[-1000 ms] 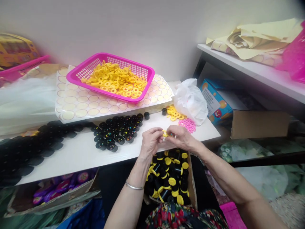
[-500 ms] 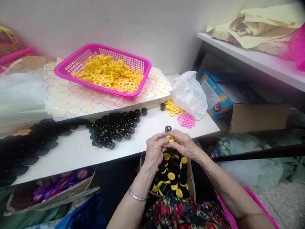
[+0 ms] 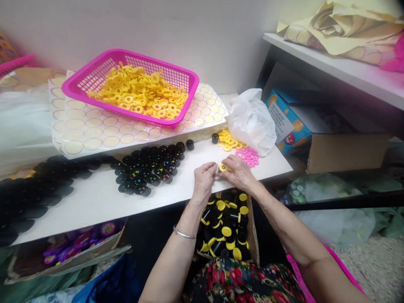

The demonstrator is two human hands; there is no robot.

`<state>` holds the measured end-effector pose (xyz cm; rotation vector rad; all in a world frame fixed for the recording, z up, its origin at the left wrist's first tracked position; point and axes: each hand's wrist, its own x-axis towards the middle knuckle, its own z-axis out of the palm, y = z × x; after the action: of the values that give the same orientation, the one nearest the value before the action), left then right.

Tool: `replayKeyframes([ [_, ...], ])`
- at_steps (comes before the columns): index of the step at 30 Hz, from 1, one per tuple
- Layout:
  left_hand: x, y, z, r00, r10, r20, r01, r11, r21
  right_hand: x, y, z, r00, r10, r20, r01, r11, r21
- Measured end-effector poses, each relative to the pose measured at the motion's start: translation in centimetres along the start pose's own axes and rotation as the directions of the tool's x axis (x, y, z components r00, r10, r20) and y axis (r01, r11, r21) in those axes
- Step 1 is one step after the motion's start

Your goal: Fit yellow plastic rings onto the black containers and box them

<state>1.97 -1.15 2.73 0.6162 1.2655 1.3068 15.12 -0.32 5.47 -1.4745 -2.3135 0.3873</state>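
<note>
At the table's front edge, my right hand [image 3: 239, 173] has its fingers closed round a yellow ring-shaped lid [image 3: 223, 167] with a pinkish centre. Whether a black cup sits under that lid is hidden. Just left of it, my left hand [image 3: 204, 180] is closed with thumb and fingertips together, close beside the lid; anything in that pinch is too small to make out. Behind my right hand lie a heap of small pink pieces [image 3: 248, 157] and loose yellow rings [image 3: 232, 141]. A single black cup [image 3: 215, 138] stands beside the rings.
Many black cups with coloured bits [image 3: 147, 168] stand left on the white table [image 3: 104, 210]. Farther back, a pink basket [image 3: 129, 113] holds yellow rings. A white plastic bag [image 3: 252, 120] lies right. Below my hands, a cardboard box [image 3: 254, 235] contains black pots with yellow lids.
Both hands have moved slightly away from me, over the spot where a lone black cup stood. The yellow lid has gone from between both hands to my right fingers, facing up.
</note>
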Motion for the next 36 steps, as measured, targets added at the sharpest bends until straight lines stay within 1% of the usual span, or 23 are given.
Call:
replayKeyframes([
  [3, 0.4, -0.5, 0.3, 0.991, 0.095, 0.097, -0.105, 0.989, 0.104, 0.2, -0.1, 0.0, 1.000, 0.026, -0.001, -0.026, 1.000, -0.009],
  [5, 0.6, -1.0, 0.3, 0.979, 0.148, 0.137, -0.171, 0.970, 0.173, 0.3, 0.2, 0.1, 0.999, 0.054, -0.003, -0.054, 0.998, 0.031],
  [6, 0.7, -1.1, 0.4, 0.977, 0.162, 0.141, -0.188, 0.962, 0.199, 0.3, 0.4, 0.3, 0.998, 0.070, -0.004, -0.069, 0.994, 0.082],
  [8, 0.8, -1.3, 0.4, 0.978, 0.166, 0.129, -0.192, 0.956, 0.224, 0.3, 1.0, 0.6, 0.996, 0.093, -0.004, -0.089, 0.963, 0.254],
  [10, 0.8, -1.2, 0.5, 0.981, 0.155, 0.118, -0.179, 0.958, 0.225, 0.3, 1.4, 1.0, 0.992, 0.125, 0.008, -0.114, 0.872, 0.476],
  [12, 0.7, -0.9, 0.7, 0.985, 0.134, 0.111, -0.156, 0.964, 0.217, 0.2, 1.4, 1.3, 0.977, 0.207, 0.056, -0.191, 0.719, 0.668],
  [14, 0.6, -0.6, 0.9, 0.990, 0.101, 0.100, -0.120, 0.970, 0.210, 0.2, 1.1, 1.6, 0.942, 0.313, 0.123, -0.287, 0.559, 0.778],
  [15, 0.7, -0.6, 1.1, 0.993, 0.081, 0.090, -0.098, 0.972, 0.213, 0.3, 0.8, 1.7, 0.924, 0.355, 0.146, -0.319, 0.499, 0.806],
  [16, 0.7, -0.6, 1.2, 0.995, 0.066, 0.075, -0.081, 0.972, 0.219, 0.3, 0.6, 1.9, 0.908, 0.387, 0.158, -0.338, 0.457, 0.823],
  [18, 0.8, -0.9, 1.4, 0.995, 0.079, 0.056, -0.090, 0.964, 0.249, 0.4, 0.1, 2.1, 0.887, 0.432, 0.160, -0.351, 0.410, 0.841],
  [21, 0.8, -1.5, 1.7, 0.982, 0.175, 0.070, -0.188, 0.939, 0.286, 0.5, -0.4, 2.4, 0.848, 0.499, 0.180, -0.377, 0.329, 0.866],
  [23, 0.7, -1.9, 1.8, 0.974, 0.213, 0.081, -0.228, 0.930, 0.290, 0.5, -0.5, 2.6, 0.815, 0.535, 0.223, -0.409, 0.258, 0.875],
  [27, 0.5, -2.6, 2.1, 0.981, 0.193, 0.018, -0.191, 0.946, 0.264, 0.4, -0.3, 3.1, 0.751, 0.585, 0.305, -0.459, 0.131, 0.879],
  [29, 0.7, -2.7, 2.2, 0.987, 0.163, -0.015, -0.156, 0.962, 0.223, 0.5, -0.2, 3.4, 0.733, 0.598, 0.323, -0.460, 0.086, 0.884],
  [30, 0.8, -2.8, 2.2, 0.989, 0.146, -0.023, -0.139, 0.969, 0.203, 0.6, -0.1, 3.5, 0.729, 0.606, 0.318, -0.452, 0.077, 0.888],
  [32, 1.2, -2.8, 2.2, 0.992, 0.127, -0.029, -0.119, 0.975, 0.186, 0.9, 0.0, 3.8, 0.726, 0.631, 0.272, -0.419, 0.093, 0.903],
  [34, 1.4, -2.7, 2.1, 0.991, 0.132, -0.034, -0.122, 0.971, 0.206, 0.9, -0.1, 4.1, 0.727, 0.649, 0.225, -0.395, 0.128, 0.910],
  [36, 1.3, -2.6, 1.9, 0.988, 0.152, -0.027, -0.141, 0.961, 0.238, 0.7, -0.2, 4.2, 0.733, 0.641, 0.226, -0.395, 0.131, 0.909],
])
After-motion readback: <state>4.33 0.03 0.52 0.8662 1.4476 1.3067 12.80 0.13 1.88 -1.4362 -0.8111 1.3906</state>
